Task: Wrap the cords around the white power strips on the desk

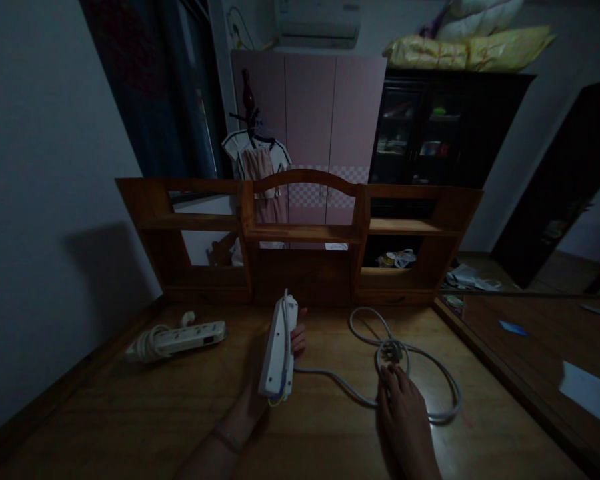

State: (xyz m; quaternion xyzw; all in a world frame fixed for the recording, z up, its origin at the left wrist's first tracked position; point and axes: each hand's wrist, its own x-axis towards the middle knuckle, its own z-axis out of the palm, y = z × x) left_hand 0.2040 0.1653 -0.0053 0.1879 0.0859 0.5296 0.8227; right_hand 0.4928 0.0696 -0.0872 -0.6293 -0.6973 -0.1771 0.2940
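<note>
My left hand [298, 341] is wrapped round a white power strip [279, 347], which is tilted up off the wooden surface with its screwed back towards me. The strip's lower end shows a few coloured wires. From it a grey power cord [330, 373] runs right across the surface and lies in loose loops. My right hand [405, 407] has its fingers closed on the cord by a small loop, just below the plug [393, 351]. Another white power strip [195, 337] lies at the left, its cord wound about one end and its plug [187, 319] behind it.
A wooden shelf unit [305, 233] stands along the far edge of the wooden surface [180, 413]. A raised rail [500, 377] runs along the right side. Beyond it, a brown surface holds a white sheet [593, 393] and a blue card [513, 328]. A wall rises at the left.
</note>
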